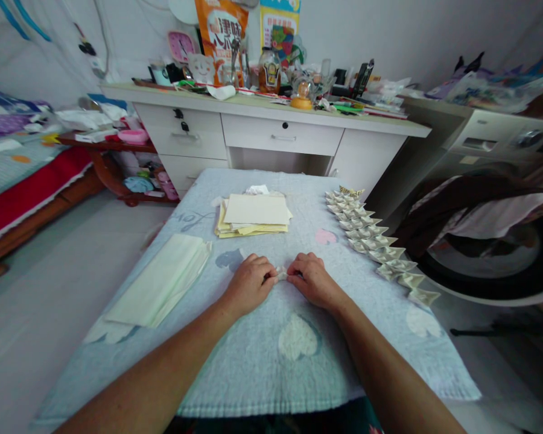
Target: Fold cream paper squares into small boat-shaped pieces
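Note:
A small piece of folded pale paper (281,274) spans the gap between my two hands, over the middle of the cloth-covered table. My left hand (252,278) pinches its left end, and my right hand (312,276) pinches the right end. The fingers hide most of the paper, so its shape is hard to make out. Beyond the hands lies a stack of cream and yellow paper sheets (257,210). To the left rests a pile of long pale green-white paper (160,280). Folded paper boats (366,232) stand in nested rows along the right side.
The blue cloth (235,367) hangs over the table's front edge. A white desk (283,129) with cluttered top stands behind. At right is a washing machine (484,141) with its door swung out and clothes draped over it. A bed (31,175) is at left.

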`<state>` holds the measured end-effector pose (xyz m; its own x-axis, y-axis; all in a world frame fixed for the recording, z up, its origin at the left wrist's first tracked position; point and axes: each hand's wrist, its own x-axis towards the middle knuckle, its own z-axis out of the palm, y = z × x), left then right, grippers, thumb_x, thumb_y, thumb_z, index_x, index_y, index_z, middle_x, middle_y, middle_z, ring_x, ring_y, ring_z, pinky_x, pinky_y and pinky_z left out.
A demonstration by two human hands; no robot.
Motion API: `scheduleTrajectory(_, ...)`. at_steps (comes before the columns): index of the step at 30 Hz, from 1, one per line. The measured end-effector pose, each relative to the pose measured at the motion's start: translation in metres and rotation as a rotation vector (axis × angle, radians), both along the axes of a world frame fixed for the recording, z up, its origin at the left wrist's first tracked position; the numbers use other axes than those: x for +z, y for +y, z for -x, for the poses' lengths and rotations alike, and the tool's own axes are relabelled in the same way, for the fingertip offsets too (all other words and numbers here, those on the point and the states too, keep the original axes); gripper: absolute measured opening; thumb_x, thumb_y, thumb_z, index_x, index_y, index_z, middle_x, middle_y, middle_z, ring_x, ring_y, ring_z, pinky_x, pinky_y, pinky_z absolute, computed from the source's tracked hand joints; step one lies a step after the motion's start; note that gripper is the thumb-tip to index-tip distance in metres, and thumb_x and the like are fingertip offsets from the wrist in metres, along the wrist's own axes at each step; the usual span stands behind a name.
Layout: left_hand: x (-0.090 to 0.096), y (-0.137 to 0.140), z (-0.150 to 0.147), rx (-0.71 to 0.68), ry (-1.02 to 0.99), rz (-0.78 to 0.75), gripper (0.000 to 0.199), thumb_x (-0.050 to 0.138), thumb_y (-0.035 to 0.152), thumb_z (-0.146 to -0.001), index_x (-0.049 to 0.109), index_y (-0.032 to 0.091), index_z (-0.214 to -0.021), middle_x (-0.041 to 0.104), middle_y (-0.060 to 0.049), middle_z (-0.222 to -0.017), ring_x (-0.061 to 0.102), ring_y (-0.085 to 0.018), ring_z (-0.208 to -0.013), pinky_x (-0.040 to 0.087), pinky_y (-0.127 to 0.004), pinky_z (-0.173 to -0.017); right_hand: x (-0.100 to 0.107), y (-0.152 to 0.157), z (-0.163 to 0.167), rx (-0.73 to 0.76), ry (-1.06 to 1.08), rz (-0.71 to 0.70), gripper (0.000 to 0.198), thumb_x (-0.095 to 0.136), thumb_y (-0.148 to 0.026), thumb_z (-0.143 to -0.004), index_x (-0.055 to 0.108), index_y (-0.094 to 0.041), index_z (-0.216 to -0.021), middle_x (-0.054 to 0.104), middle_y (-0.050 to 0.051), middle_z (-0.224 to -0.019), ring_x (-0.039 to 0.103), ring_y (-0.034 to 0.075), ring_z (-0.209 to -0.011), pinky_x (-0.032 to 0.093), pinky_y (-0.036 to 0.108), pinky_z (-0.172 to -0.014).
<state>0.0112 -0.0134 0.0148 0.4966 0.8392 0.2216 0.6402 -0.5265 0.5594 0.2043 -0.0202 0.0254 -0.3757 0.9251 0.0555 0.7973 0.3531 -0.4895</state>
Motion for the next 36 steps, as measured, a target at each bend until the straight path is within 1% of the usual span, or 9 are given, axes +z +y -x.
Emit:
scheduleTrajectory(3, 0.001, 0.000, 0.000, 0.007, 0.006, 0.003, 0.015, 0.055, 0.021, -0.086, 0.063, 0.019, -0.073, 0.062, -0.002, -0.077, 0.052, -0.018, -0.081, 0.038, -0.031, -0.076, -0.002, 0.002, 0.000, -0.014, -0.003, 0.009, 0.006, 0.063, -0.022, -0.085, 0.068, -0.020, -0.082, 0.061, 0.003, -0.088, 0.048, 0.017, -0.088, 0.030, 0.031, -0.080)
scheduleTrajectory(6, 0.001, 0.002, -0.001, 0.031, 0.034, -0.008, 0.016, 0.057, 0.022, -0.085, 0.060, 0.018, -0.070, 0.061, -0.002, -0.076, 0.051, -0.018, -0.079, 0.038, -0.031, -0.075, -0.002, 0.003, -0.002, -0.020, 0.013, 0.032, 0.008, 0.062, -0.025, -0.086, 0.069, -0.021, -0.083, 0.060, 0.002, -0.088, 0.048, 0.017, -0.089, 0.030, 0.031, -0.080)
scheduleTrajectory(10, -0.003, 0.003, -0.001, 0.062, 0.079, -0.044, 0.014, 0.056, 0.023, -0.085, 0.062, 0.019, -0.073, 0.060, -0.003, -0.079, 0.050, -0.019, -0.082, 0.037, -0.032, -0.076, -0.001, 0.002, -0.001, -0.061, 0.004, 0.044, 0.010, 0.061, -0.026, -0.086, 0.069, -0.021, -0.082, 0.060, 0.002, -0.087, 0.049, 0.017, -0.089, 0.031, 0.030, -0.079)
scheduleTrajectory(14, -0.005, 0.004, -0.001, 0.084, 0.121, -0.052, 0.015, 0.057, 0.027, -0.085, 0.063, 0.020, -0.074, 0.059, -0.004, -0.081, 0.049, -0.020, -0.085, 0.037, -0.033, -0.078, 0.000, 0.002, 0.001, -0.091, -0.026, 0.041, 0.012, 0.061, -0.028, -0.087, 0.069, -0.020, -0.082, 0.060, 0.002, -0.087, 0.049, 0.017, -0.089, 0.031, 0.029, -0.078)
scheduleTrajectory(19, -0.005, 0.005, -0.003, 0.100, 0.164, -0.048, 0.016, 0.056, 0.027, -0.085, 0.062, 0.020, -0.072, 0.058, -0.004, -0.082, 0.049, -0.020, -0.085, 0.036, -0.034, -0.079, -0.002, 0.002, 0.002, -0.119, -0.082, 0.024, 0.014, 0.059, -0.029, -0.087, 0.068, -0.019, -0.081, 0.060, 0.003, -0.086, 0.049, 0.017, -0.088, 0.029, 0.029, -0.076)
scheduleTrajectory(25, -0.004, 0.000, -0.007, 0.143, 0.242, -0.088, 0.018, 0.050, 0.029, -0.088, 0.062, 0.020, -0.078, 0.057, -0.006, -0.087, 0.048, -0.022, -0.089, 0.035, -0.036, -0.080, -0.001, 0.002, 0.008, -0.151, -0.172, 0.014, 0.019, 0.054, -0.032, -0.090, 0.067, -0.020, -0.081, 0.060, 0.004, -0.089, 0.047, 0.019, -0.088, 0.026, 0.031, -0.073)
scheduleTrajectory(29, -0.004, -0.002, -0.008, 0.176, 0.296, -0.080, 0.019, 0.050, 0.031, -0.089, 0.062, 0.021, -0.079, 0.058, -0.006, -0.091, 0.047, -0.023, -0.091, 0.033, -0.037, -0.079, 0.000, 0.002, 0.010, -0.150, -0.212, 0.024, 0.020, 0.052, -0.032, -0.091, 0.066, -0.020, -0.083, 0.059, 0.005, -0.093, 0.046, 0.019, -0.089, 0.025, 0.031, -0.073)
scheduleTrajectory(36, -0.004, -0.003, -0.007, 0.213, 0.289, -0.074, 0.018, 0.052, 0.032, -0.087, 0.063, 0.021, -0.078, 0.058, -0.006, -0.093, 0.047, -0.025, -0.094, 0.033, -0.038, -0.078, -0.002, 0.001, 0.011, -0.168, -0.218, 0.018, 0.022, 0.050, -0.031, -0.092, 0.066, -0.020, -0.082, 0.059, 0.006, -0.095, 0.045, 0.021, -0.090, 0.026, 0.033, -0.073)
